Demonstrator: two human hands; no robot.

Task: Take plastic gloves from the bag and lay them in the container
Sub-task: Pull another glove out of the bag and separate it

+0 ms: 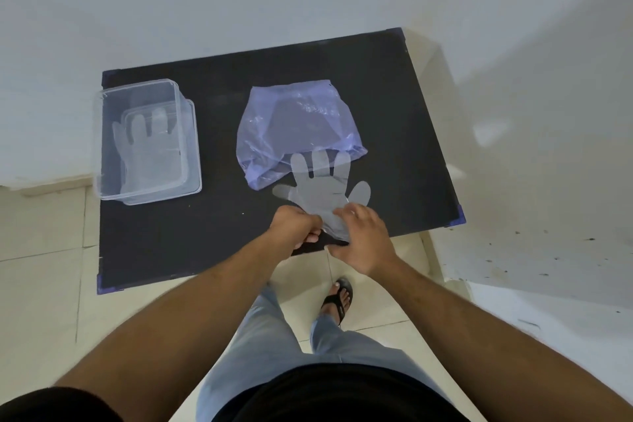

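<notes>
A clear plastic glove point(322, 190) lies flat on the black table point(394, 106), its fingers pointing toward the mouth of a pale blue plastic bag point(294, 127). Both hands pinch the glove's cuff near the table's front edge: my left hand point(296, 226) is closed on the cuff's left side and my right hand point(363, 240) grips its right side. At the table's left stands a clear rectangular container point(102, 147) with another clear glove point(150, 147) lying flat inside it.
The table stands against a white wall, on a beige tiled floor. My legs and a sandalled foot point(337, 298) are just in front of the table's front edge. A stained white surface point(548, 250) lies to the right.
</notes>
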